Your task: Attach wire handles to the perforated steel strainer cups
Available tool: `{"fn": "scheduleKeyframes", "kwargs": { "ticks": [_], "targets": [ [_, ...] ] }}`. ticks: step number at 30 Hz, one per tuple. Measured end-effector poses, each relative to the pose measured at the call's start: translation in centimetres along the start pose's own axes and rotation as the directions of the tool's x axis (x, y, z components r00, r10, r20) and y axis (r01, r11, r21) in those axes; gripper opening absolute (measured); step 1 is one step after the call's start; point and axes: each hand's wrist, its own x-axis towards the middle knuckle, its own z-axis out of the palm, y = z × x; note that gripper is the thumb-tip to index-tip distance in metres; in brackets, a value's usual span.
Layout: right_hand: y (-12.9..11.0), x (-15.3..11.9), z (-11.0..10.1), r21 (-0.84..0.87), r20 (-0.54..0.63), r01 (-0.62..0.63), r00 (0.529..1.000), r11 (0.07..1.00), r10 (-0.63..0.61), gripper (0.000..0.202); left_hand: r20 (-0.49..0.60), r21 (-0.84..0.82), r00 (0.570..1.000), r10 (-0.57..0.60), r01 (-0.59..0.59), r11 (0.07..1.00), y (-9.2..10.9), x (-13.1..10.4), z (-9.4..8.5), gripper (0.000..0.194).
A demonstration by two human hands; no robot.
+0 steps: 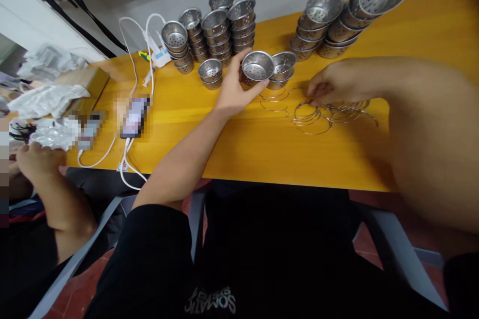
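Note:
My left hand grips a perforated metal cup by its sides, its open top facing up. Just right of it, partly behind, is another short stack of perforated cups. My right hand is closed over a loose pile of thin metal rings on the yellow table. Its fingertips touch or hover at the pile; whether a ring is pinched in them is hidden. A few more thin rings lie between the hands.
Several stacks of perforated cups stand at the back, and taller leaning stacks at the back right. A small cup pair sits left of my hand. Left are a phone, white cables, plastic bags and a co-worker's hand.

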Motion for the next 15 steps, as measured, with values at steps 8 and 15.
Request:
{"fn": "scheduleKeyframes", "kwargs": {
  "ticks": [8,15],
  "targets": [
    [-2.3,-1.0,0.4,-0.074,0.004,0.037,0.999,0.997,-0.037,0.008,0.053,-0.002,0.999,-0.003,0.003,1.000,0.5,-0.1,0.1,0.099],
    [-3.6,-1.5,0.0,-0.041,0.010,0.015,1.000,0.999,-0.015,0.010,0.037,-0.008,0.999,0.031,-0.030,1.000,0.3,-0.2,0.0,0.101]
  ]
}}
